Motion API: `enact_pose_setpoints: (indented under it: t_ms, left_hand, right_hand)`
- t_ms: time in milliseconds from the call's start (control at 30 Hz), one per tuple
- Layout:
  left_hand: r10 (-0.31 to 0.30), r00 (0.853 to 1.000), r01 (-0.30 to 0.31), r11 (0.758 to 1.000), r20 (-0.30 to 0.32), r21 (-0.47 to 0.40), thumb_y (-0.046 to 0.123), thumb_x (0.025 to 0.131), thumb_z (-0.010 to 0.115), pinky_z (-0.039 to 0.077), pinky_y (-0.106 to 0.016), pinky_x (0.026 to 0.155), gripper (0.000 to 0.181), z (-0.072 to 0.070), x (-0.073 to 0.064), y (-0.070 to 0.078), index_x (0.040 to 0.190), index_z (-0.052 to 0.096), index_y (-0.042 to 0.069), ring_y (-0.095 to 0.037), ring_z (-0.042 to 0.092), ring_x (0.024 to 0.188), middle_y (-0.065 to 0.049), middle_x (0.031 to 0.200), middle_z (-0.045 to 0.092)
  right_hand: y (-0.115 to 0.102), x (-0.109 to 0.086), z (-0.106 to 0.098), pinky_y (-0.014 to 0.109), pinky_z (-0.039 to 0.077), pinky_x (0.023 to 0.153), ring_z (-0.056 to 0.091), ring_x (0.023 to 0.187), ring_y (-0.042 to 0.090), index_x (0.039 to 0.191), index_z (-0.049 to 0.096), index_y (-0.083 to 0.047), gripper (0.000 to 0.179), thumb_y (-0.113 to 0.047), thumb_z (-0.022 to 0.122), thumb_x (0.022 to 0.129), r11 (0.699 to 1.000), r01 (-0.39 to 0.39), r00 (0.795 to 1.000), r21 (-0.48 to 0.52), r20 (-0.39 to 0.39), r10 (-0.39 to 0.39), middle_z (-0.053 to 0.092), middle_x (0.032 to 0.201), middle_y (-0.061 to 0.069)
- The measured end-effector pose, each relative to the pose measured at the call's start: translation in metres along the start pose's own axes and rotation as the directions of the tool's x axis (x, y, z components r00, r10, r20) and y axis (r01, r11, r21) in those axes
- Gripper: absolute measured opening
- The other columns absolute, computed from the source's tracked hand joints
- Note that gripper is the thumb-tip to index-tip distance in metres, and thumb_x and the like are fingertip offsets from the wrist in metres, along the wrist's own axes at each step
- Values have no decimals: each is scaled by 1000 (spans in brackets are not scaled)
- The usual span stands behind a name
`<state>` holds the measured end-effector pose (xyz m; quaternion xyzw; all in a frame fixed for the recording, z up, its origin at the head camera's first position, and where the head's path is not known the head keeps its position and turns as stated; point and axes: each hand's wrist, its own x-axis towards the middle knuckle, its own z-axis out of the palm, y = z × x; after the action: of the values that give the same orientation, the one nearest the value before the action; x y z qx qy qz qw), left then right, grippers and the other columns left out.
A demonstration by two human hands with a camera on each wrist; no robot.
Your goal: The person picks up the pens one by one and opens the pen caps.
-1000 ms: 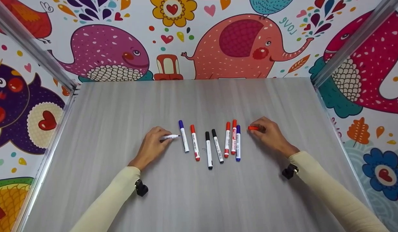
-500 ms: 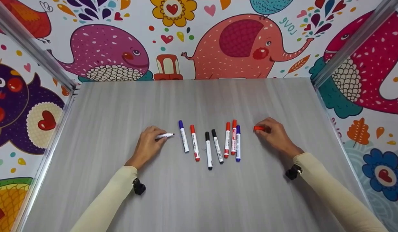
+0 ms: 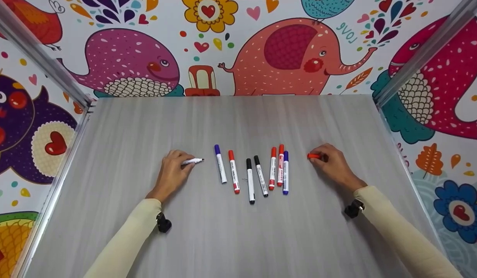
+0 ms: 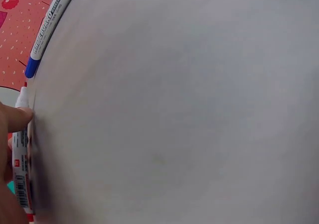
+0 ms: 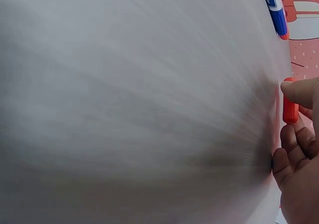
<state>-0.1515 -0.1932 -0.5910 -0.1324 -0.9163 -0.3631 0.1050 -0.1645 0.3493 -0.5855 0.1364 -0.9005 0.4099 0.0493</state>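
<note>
Marker (image 3: 192, 161), uncapped, sits pinched in the left hand (image 3: 171, 170), opposite a red cap (image 3: 313, 156) pinched in the right hand (image 3: 333, 163), with seven capped markers (image 3: 260, 173) between them on a gray table (image 3: 238, 239). The left wrist view alone reveals its barcode (image 4: 21, 189); there, “WHITEBOARD MARKER” reads along a blue-capped pen (image 4: 48, 32).

Grey streaked tabletop (image 3: 238, 239), seven markers (image 3: 250, 181) in a loose row.
Left to right, caps at the far ends: blue marker (image 3: 221, 166), red marker (image 3: 234, 172), two black markers (image 3: 261, 176) slightly nearer, two red markers (image 3: 272, 168) and another blue marker (image 3: 286, 173) close together.
</note>
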Motion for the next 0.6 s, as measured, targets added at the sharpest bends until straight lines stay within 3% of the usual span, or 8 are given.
enact_pose_setpoints:
  t_ms: [267,600]
  left_hand:
    - [30,999,-30,1000,-25,1,3,92,88,44,-60,98,18,-2,1,-4,109,84,1,-36,64,104,-14,105,73]
    - [28,1000,-28,998,-2,49,4,94,87,44,-59,95,18,-4,0,-4,111,83,0,-37,63,105,-14,106,71]
  right_hand:
    - [0,-2,-1,17,43,75,58,88,24,107,80,2,16,7,84,93,1000,-4,1000,-3,-10,4,71,103,14]
    - [-1,-1,1,17,44,76,58,89,23,105,81,0,14,8,83,94,1000,-15,1000,-5,-5,15,72,103,13]
